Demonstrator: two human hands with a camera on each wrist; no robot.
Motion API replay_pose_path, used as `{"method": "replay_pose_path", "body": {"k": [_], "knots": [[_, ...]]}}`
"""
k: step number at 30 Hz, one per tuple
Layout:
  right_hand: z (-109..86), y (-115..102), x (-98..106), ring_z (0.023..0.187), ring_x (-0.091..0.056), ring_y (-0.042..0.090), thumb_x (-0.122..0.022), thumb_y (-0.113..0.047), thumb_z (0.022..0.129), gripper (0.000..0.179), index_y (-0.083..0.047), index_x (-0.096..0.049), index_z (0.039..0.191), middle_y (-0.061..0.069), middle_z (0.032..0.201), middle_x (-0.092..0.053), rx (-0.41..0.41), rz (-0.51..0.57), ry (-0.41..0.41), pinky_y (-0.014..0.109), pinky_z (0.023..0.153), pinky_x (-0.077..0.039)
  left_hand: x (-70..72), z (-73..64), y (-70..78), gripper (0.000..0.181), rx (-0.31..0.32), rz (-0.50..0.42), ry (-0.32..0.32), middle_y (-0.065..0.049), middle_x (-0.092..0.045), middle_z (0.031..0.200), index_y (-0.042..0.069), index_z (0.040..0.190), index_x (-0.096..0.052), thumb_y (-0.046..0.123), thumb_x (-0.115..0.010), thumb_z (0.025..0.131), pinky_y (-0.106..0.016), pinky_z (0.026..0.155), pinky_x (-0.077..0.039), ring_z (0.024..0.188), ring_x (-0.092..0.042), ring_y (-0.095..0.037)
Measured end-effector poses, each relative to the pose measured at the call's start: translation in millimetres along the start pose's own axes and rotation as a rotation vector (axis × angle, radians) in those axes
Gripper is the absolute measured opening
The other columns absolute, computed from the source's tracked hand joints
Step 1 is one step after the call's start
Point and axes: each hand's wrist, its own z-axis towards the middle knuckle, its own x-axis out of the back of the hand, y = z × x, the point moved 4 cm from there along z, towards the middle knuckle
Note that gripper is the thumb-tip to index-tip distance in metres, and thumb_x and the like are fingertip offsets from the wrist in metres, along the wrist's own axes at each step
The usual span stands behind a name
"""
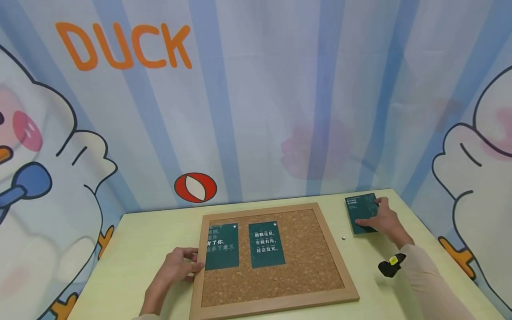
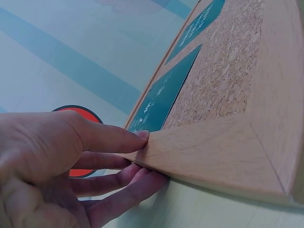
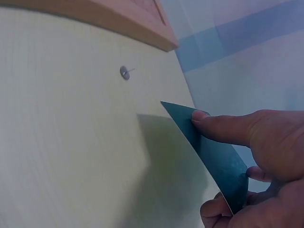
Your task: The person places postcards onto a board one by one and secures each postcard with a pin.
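Observation:
A wood-framed cork board [image 1: 304, 275] lies on the table. Two dark green cards with white lettering are on it, a left card [image 1: 224, 249] and a second card [image 1: 267, 258], each with a pin near its top right corner. My left hand [image 1: 178, 266] grips the left side of the frame [image 2: 204, 152], thumb on top and fingers beneath. To the right of the board, my right hand [image 1: 384, 220] holds another green card [image 3: 213, 152] between thumb and fingers, lifted off the table. A loose thumbtack [image 3: 124, 72] lies between the board and that card.
The pale table [image 1: 120, 253] ends at a curtain [image 1: 264, 111] printed with stripes and cartoon ducks. A black wrist device with a yellow tag [image 1: 392, 265] sits at my right sleeve [image 1: 428, 280].

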Motion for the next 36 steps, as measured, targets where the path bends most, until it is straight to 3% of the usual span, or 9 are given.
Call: {"method": "replay_pose_path", "body": {"k": [11,22,36], "knots": [[-14.9,-34,-24,0.136,-0.034,0.061,-0.08,-0.037,0.092,0.105,0.007,-0.007,0.153,0.047,0.152,-0.022,0.032,0.071,-0.038,0.069,0.104,-0.038,-0.1,-1.7,0.8,0.054,-0.006,0.002,-0.001,-0.018,-0.061,0.107,-0.011,0.14,-0.056,-0.002,-0.076,0.092,-0.036,0.067,-0.063,0.083,-0.067,-0.022],[-31.7,-78,-69,0.127,-0.049,0.056,-0.083,-0.035,0.09,0.099,0.005,-0.016,0.151,0.044,0.144,-0.04,0.084,0.008,-0.128,0.063,0.096,-0.047,-0.3,-0.3,0.5,0.053,-0.009,-0.001,0.007,-0.018,-0.06,0.107,-0.012,0.139,-0.057,-0.003,-0.077,0.091,-0.037,0.067,-0.063,0.083,-0.067,-0.023],[-50.3,-94,-117,0.112,-0.06,0.043,-0.088,-0.027,0.086,0.093,0.007,-0.024,0.146,0.034,0.127,-0.056,0.119,-0.039,-0.128,0.059,0.095,-0.049,0.1,-0.5,0.5,0.053,-0.011,-0.01,0.01,-0.019,-0.06,0.107,-0.012,0.138,-0.057,-0.003,-0.077,0.09,-0.037,0.067,-0.063,0.084,-0.067,-0.024]]}}
